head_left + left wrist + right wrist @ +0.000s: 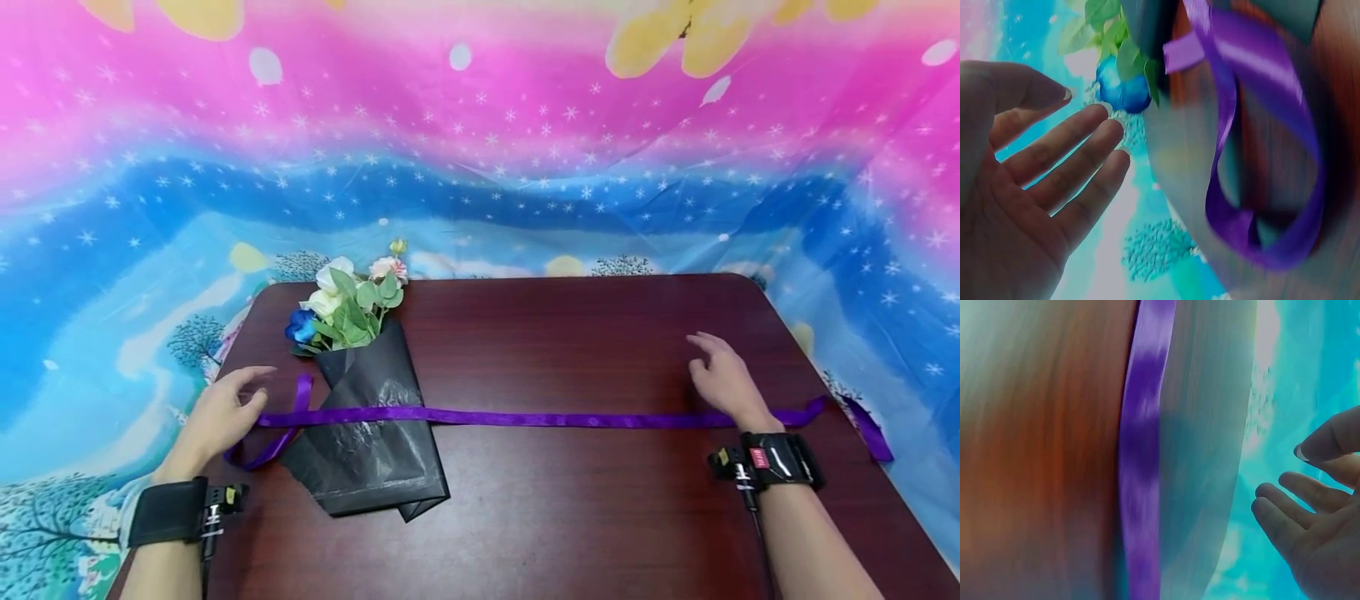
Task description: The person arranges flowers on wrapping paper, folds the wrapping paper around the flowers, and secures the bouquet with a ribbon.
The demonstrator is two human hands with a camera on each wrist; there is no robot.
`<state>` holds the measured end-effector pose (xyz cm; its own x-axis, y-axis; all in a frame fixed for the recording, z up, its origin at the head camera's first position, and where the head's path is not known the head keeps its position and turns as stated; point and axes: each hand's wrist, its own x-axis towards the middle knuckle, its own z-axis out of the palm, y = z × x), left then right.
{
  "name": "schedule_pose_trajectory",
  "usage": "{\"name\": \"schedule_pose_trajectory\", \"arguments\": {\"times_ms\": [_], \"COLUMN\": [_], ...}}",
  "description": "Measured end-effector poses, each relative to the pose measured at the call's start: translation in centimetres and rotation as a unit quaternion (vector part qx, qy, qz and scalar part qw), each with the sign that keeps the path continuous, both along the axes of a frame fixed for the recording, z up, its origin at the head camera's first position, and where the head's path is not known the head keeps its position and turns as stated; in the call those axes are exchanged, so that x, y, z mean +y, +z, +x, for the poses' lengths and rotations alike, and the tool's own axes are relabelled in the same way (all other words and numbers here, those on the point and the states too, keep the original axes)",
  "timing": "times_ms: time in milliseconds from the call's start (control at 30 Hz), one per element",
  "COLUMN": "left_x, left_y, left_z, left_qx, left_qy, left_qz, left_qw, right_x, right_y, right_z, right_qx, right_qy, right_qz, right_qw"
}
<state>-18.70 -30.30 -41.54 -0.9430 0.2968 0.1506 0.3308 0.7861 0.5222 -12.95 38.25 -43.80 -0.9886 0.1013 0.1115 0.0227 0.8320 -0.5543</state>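
Observation:
A long purple ribbon [525, 418] runs across the table, over a bouquet wrapped in black paper [375, 467]. Its left end curls into a loop [1272, 256] near the table's left edge, and its right end drops past the right edge. White, pink and blue flowers [302, 326] with green leaves show at the top of the bouquet. My left hand [225, 412] hovers beside the loop with relaxed fingers and holds nothing. Over the right part of the ribbon, my right hand [723, 379] is raised, its fingers loosely bent and nothing in them.
The dark red-brown table [562, 500] has rounded far corners. Behind and beside it hangs a colourful cloth backdrop [495, 167] in pink and blue. Each wrist wears a black band [168, 512] with a small camera and a cable.

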Motion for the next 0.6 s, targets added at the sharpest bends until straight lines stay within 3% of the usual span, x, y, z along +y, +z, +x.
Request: {"name": "schedule_pose_trajectory", "arguments": {"times_ms": [233,400,600], "left_x": [2.3,3.6,4.8], "left_y": [-1.0,-1.4,-1.6], "left_z": [-0.5,-0.8,-0.9], "left_qx": [0.013,0.003,0.020], "left_qy": [-0.003,0.009,0.030], "left_qz": [0.035,0.036,0.030], "left_qw": [0.9993,0.9993,0.9989], "right_x": [-5.0,-8.4,-12.3], "right_y": [-0.6,-1.1,-1.4], "right_z": [-2.7,-4.5,-5.8], "right_qx": [-0.017,-0.023,-0.030], "right_qy": [0.038,0.062,0.081], "right_qz": [-0.012,-0.011,-0.013], "right_qw": [0.999,0.998,0.996]}}
